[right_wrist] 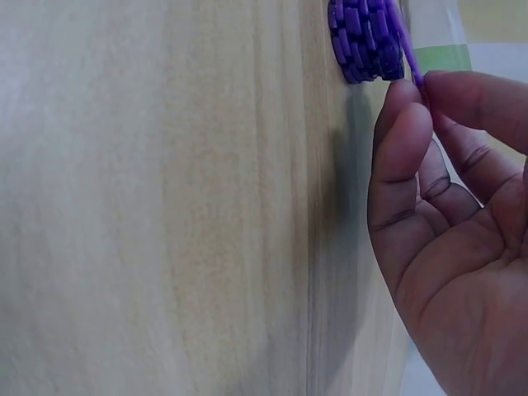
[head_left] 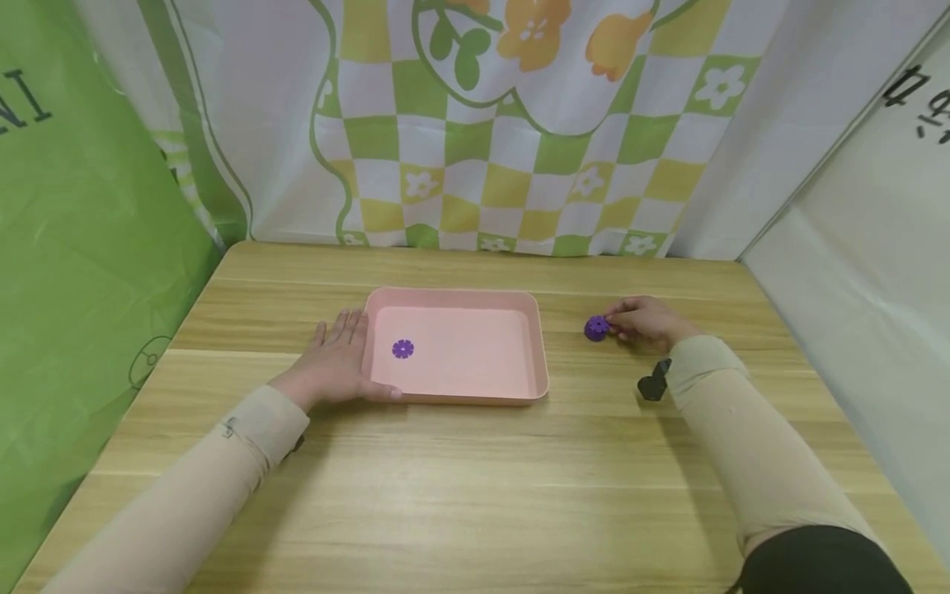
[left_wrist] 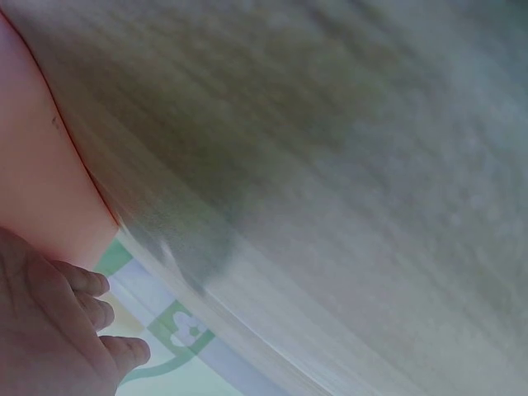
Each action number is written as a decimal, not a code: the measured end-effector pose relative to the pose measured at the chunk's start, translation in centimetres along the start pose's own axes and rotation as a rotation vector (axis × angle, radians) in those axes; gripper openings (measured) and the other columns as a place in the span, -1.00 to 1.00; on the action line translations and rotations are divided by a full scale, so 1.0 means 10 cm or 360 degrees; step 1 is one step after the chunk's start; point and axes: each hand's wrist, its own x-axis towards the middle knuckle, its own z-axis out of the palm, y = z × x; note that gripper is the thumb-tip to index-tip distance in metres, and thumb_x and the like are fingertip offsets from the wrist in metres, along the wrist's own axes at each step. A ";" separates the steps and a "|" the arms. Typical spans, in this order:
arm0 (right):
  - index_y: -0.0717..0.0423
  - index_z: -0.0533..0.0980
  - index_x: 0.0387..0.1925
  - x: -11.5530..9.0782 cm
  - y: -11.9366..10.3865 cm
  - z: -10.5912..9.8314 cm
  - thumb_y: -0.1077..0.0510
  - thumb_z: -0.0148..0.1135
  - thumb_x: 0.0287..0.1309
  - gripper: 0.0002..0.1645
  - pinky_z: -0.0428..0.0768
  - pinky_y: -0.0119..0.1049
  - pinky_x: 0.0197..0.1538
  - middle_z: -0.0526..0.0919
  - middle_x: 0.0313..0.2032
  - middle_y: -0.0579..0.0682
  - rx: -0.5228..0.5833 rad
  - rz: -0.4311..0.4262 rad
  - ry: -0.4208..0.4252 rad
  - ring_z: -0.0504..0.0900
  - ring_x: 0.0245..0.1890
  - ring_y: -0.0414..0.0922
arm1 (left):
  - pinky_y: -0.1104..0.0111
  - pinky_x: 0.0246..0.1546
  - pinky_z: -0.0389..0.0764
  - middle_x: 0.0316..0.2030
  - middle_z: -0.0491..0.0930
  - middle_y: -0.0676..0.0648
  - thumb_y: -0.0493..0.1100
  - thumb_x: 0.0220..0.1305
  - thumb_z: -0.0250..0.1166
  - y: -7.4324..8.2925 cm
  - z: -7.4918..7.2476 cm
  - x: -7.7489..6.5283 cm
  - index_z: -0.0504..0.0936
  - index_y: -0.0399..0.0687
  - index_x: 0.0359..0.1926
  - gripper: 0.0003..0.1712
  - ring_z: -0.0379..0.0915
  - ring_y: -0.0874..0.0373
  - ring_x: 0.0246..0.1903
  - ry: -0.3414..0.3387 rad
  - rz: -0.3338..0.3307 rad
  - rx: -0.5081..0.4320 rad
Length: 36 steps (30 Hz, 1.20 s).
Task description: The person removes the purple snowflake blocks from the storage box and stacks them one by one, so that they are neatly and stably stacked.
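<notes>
A pink rectangular tray (head_left: 475, 355) stands on the table, and one purple notched disc (head_left: 403, 349) lies flat inside it, toward the left. My left hand (head_left: 336, 367) rests against the tray's left side, fingers straight and thumb along the front rim. To the right of the tray is a short stack of purple notched discs (right_wrist: 363, 37), upright on the table. My right hand (head_left: 644, 320) pinches a single purple disc (right_wrist: 410, 49) between thumb and finger, tilted at the top of the stack. Whether it touches the stack, I cannot tell.
The wooden table (head_left: 475, 495) reaches back to a checked, flowered cloth (head_left: 512, 165). A green sheet (head_left: 89, 247) borders the left side and a white one (head_left: 868, 247) the right. A black wrist camera (head_left: 653, 381) hangs below the right cuff.
</notes>
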 end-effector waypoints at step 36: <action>0.59 0.27 0.31 0.05 -0.36 0.05 0.24 0.01 0.57 -0.50 0.65 -0.42 0.02 0.62 -0.09 -0.02 -0.0076 -0.0125 0.0024 0.62 -0.17 -0.32 | -0.23 0.49 -0.44 0.59 -0.37 -0.43 0.73 -0.15 0.31 0.01 0.00 0.00 -0.34 -0.46 0.58 0.78 -0.52 -0.35 0.57 -0.0008 0.0001 0.0009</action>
